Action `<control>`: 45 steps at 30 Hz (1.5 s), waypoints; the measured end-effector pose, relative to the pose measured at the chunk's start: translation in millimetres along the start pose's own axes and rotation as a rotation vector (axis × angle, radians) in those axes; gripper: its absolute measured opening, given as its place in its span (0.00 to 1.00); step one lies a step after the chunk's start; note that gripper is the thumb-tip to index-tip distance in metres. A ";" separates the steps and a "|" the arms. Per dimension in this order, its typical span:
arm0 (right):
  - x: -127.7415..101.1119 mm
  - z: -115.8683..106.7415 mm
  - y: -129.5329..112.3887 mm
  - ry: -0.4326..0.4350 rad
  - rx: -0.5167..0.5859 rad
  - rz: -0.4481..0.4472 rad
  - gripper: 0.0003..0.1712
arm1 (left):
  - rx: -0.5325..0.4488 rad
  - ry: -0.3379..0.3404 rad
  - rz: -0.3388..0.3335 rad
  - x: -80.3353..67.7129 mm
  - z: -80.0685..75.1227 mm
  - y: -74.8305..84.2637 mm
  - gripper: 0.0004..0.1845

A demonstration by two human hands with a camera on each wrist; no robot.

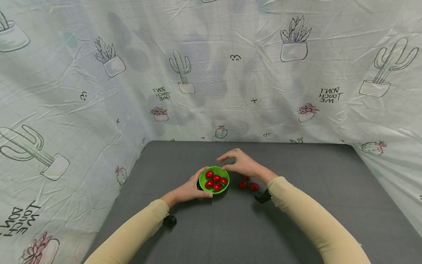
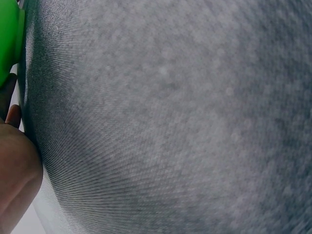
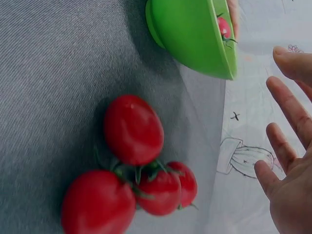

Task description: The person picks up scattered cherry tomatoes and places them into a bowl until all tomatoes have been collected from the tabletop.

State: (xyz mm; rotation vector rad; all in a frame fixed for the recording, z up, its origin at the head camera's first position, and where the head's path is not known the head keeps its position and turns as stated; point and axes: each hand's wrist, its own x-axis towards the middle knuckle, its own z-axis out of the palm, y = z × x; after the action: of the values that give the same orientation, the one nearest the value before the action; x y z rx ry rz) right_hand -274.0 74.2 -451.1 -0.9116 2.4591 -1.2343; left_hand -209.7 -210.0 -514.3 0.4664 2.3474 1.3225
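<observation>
A green bowl [image 1: 224, 171] sits mid-table with several red cherry tomatoes [image 1: 215, 181] in it. My left hand [image 1: 197, 185] grips the bowl's left side, thumb along its near rim; the left wrist view shows only my palm [image 2: 14, 180] and a sliver of the bowl [image 2: 7, 44]. My right hand [image 1: 228, 164] hovers over the bowl's far right rim, fingers [image 3: 285, 114] spread and holding nothing. Right of the bowl [image 3: 195, 39], a small cluster of loose tomatoes [image 3: 131, 170] on green stems lies on the cloth, under my right wrist [image 1: 248, 184].
The grey table [image 1: 296, 220] is walled on three sides by a pale cactus-print sheet [image 1: 211, 73]. A black wrist-camera mount shows under each sleeve [image 1: 169, 221].
</observation>
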 end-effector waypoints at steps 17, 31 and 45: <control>-35.6 -23.9 9.0 0.055 -0.021 0.068 0.19 | 0.022 0.022 -0.002 -1.4 1.1 0.8 0.58; -65.8 -34.3 17.4 0.088 -0.039 0.043 0.22 | 0.033 0.012 0.002 -3.3 0.1 1.0 0.59; -91.6 -38.7 28.3 0.119 -0.098 0.029 0.28 | 0.031 0.009 0.008 -2.1 1.3 0.3 0.58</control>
State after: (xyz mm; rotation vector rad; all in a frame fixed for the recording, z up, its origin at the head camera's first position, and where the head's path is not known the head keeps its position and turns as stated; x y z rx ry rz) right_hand -233.0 169.0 -455.2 -0.8465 2.6371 -1.2008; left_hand -207.2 -209.9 -514.3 0.4803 2.3786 1.2961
